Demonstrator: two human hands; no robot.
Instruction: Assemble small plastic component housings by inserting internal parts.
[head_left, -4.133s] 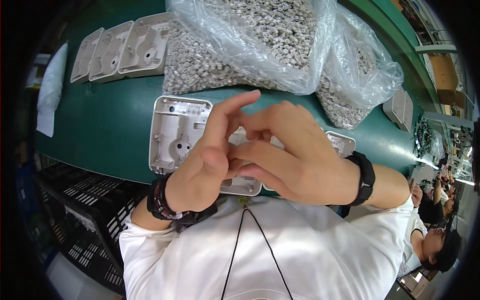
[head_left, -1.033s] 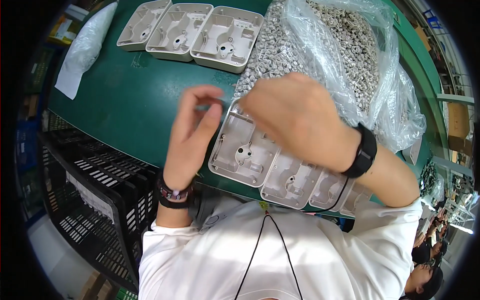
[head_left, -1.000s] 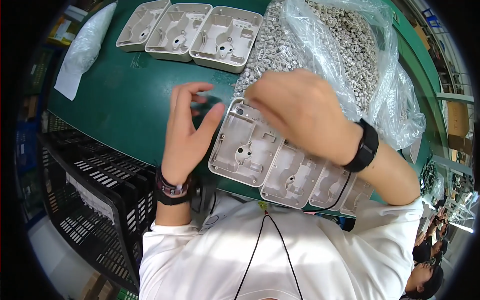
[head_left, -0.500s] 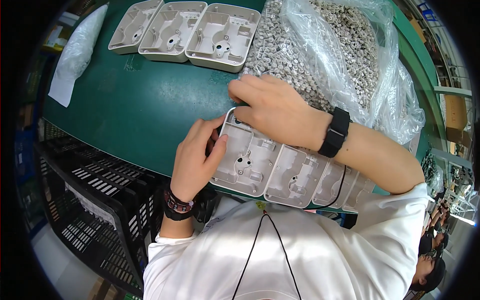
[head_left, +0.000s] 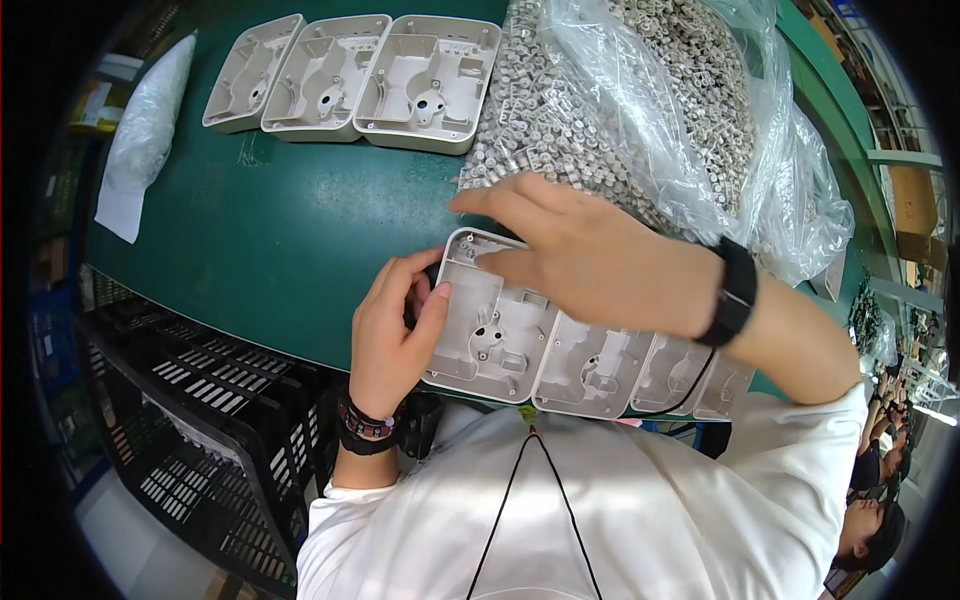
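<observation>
Green matting covers the bench [head_left: 300,230], and I read the scene from its left edge. A white plastic bag [head_left: 140,130] lies at the far left, with three beige moulded housings [head_left: 350,75] in a row at the back of the bench, well apart from my hands. Below the bench edge sits a black slotted crate [head_left: 200,400].

My left hand [head_left: 395,335] comes up from the lower edge, wrist banded with dark bracelets, palm turned inward. Its fingers curl loosely round the left rim of the nearest beige housing [head_left: 485,330], thumb lying along the tray's edge, steadying rather than clenching.

That housing rests at the near edge of the bench, first in a row of four like ones [head_left: 640,370] running rightward.

My right hand [head_left: 580,255] reaches across from the right, forearm angled down over the row, a black wristband on the wrist. Its fingers are extended and slightly spread, fingertips pressing into the upper left corner of the housing; whether they pinch a small part, I cannot tell.

Behind it, a clear bag of small grey parts [head_left: 640,110] bulges.
</observation>
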